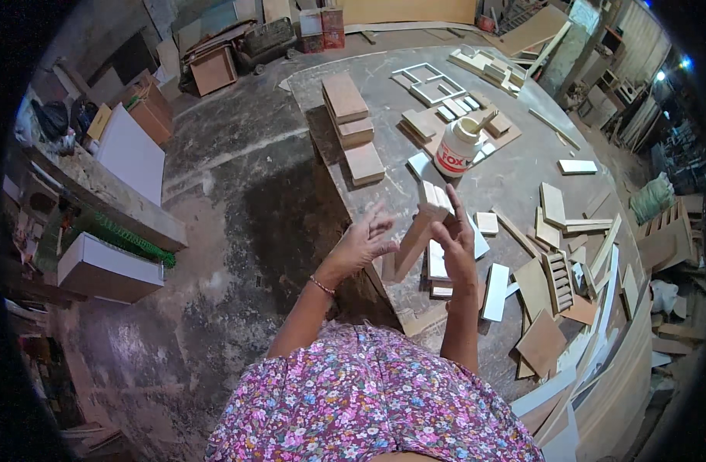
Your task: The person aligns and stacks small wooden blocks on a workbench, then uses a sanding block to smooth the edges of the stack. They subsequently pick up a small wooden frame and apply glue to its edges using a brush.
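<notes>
A stack of light wooden boards [413, 242] stands at the near left edge of the worktable, between my two hands. To its left, my left hand [359, 245] is raised with its fingers spread, slightly blurred and holding nothing. My right hand [458, 242] is at the right side of the stack, its fingers stretched out and its thumb apart. The thumb overlaps the wood; whether it presses on it I cannot tell. Just behind stands a white tub [455, 148] with a red label, open on top, a stick-like tool [487, 119] leaning out of it.
Longer stacked wooden blocks [354, 127] line the table's left edge. A white frame [430, 83] lies at the back of the worktable [391, 204]. Loose boards, a white strip [495, 291] and a slotted wooden piece [558, 282] crowd the right. A white box [110, 267] sits at far left.
</notes>
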`<state>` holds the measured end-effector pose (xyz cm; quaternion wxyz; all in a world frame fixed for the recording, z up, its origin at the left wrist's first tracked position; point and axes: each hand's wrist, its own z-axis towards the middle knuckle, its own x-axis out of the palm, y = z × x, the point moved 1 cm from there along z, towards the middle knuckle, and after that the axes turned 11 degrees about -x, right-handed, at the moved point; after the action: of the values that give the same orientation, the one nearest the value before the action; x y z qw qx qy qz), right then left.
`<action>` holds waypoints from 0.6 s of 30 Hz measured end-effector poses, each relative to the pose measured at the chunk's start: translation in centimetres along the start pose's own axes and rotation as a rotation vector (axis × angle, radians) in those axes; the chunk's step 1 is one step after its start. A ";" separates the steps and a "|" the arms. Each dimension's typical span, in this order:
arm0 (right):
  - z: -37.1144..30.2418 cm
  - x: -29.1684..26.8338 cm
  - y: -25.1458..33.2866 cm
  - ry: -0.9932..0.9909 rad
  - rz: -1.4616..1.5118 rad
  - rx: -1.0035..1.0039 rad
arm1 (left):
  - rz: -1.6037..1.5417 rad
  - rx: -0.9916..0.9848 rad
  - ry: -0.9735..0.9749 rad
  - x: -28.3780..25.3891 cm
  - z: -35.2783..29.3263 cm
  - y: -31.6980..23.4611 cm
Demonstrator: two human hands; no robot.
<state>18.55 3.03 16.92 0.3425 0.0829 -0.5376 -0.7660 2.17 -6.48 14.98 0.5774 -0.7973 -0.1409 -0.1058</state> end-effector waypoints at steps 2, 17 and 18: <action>0.3 0.2 0.8 0.001 0.181 0.044 | 0.095 -0.068 0.047 -0.5 0.0 0.9; 0.6 -0.1 -5.5 -0.062 0.256 0.308 | -0.392 -0.222 0.139 -0.7 -1.3 0.9; 0.5 -0.1 -5.2 -0.097 0.204 0.322 | -0.411 -0.233 0.151 -1.2 -1.2 0.9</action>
<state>16.09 4.42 12.51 0.3746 0.0445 -0.6746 -0.6346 1.35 -8.02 14.19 0.4570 -0.8028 -0.2434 -0.2957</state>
